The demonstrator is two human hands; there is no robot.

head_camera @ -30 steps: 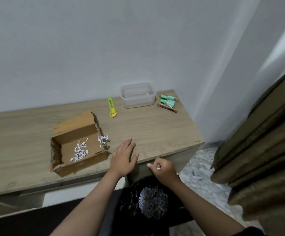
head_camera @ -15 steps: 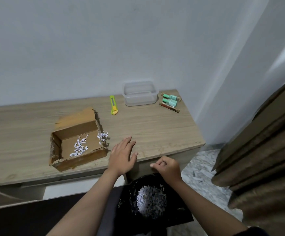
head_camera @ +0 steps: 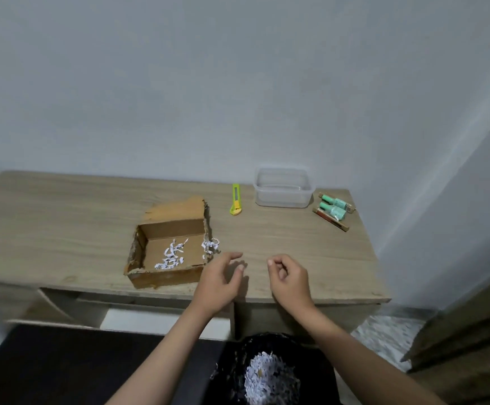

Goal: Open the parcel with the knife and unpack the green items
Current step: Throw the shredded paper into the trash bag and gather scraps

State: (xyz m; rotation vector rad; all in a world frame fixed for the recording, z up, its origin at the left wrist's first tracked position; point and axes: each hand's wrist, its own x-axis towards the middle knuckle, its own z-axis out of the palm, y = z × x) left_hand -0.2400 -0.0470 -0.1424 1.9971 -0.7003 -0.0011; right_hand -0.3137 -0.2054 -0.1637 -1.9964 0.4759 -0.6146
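Your parcel (head_camera: 169, 247) sits open on the table (head_camera: 62, 214), to the left of your hands, with only white paper shreds (head_camera: 170, 254) on its floor and a small clump of them (head_camera: 210, 245) hanging at its right wall. The knife (head_camera: 235, 199) lies well behind it, and the green items (head_camera: 333, 206) are out already, lying at the far right corner just beside the clear tub (head_camera: 282, 187). So the cutting and unpacking look done, and the step in hand seems to be clearing out the filler.

Your left hand (head_camera: 219, 283) hovers over the table's front edge with its fingers loosely spread, holding nothing. Your right hand (head_camera: 289, 277) is half curled, thumb and forefinger drawn together, and I can see nothing pinched between them, though a scrap that small could hide there.

To do this well, steady the parcel with your left hand on its near right corner so the light cardboard does not slide. Take the clump at the right wall first, since it is nearest and likeliest to fall onto the table. Gather the shreds inside into one heap with your fingertips, then lift them in a single pinch instead of piece by piece. Carry them low and straight to the black bin (head_camera: 273, 372) below the table, where more shreds already lie. Keep your sleeve side clear of the knife as you reach.
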